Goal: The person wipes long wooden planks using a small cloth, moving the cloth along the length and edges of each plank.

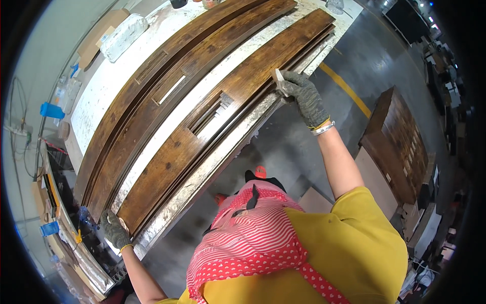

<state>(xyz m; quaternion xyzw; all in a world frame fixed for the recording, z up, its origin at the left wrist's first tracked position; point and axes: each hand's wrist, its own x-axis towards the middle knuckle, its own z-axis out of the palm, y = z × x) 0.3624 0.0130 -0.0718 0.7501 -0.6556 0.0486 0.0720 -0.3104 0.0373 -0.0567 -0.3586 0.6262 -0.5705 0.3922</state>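
A long brown wooden board (167, 157) with a rectangular cutout lies nearest me, at the front edge of the white work table. My left hand (115, 230), in a dark grey knit glove, is closed around its left end. Towards the other end, my right hand (304, 99), gloved alike, grips a small pale flat pad (277, 81) against the board's near edge. The fingers partly cover the pad, so its exact kind cannot be told. Beneath the near board, further dark edges show, as if several boards are stacked.
More brown boards (205, 54) with cutouts lie beyond, on the white table (114, 81). A white wrapped block (124, 36) stands at the back left, near a blue cup-like container (52, 110). On the floor at right are a brown wooden stack (397, 144) and a yellow line (346, 90).
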